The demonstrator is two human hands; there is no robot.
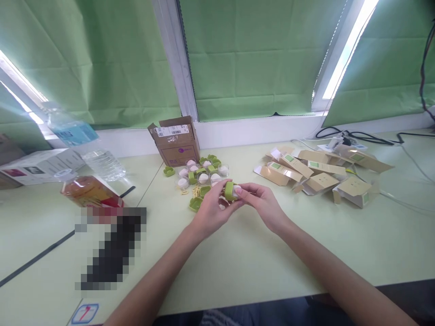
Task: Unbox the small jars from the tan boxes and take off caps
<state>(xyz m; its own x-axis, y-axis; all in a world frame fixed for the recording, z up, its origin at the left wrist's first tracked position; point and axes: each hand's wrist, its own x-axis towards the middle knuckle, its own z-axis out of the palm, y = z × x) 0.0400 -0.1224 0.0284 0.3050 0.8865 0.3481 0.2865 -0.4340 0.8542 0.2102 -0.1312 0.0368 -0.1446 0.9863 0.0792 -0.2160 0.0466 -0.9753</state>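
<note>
Both hands meet above the table around a small green holder (230, 191) with a white rounded piece (237, 190) at its right side. My left hand (213, 207) has its fingers wrapped round the green holder. The fingertips of my right hand (261, 201) pinch the white piece. Just behind and left of the hands sits a cluster of clear cups with white or pinkish round pieces (203, 178), mixed with green flower-shaped cups (195, 204). Beside them are yellow bands (196, 192). My left hand partly hides the nearest pieces.
An opened cardboard box (178, 147) stands behind the cluster. Flattened tan cartons (319, 181) lie at the right, near black cables (360, 136). On the left are a tea bottle (91, 192), a water bottle (102, 163), a white box (44, 165) and a blurred-out dark object (113, 249).
</note>
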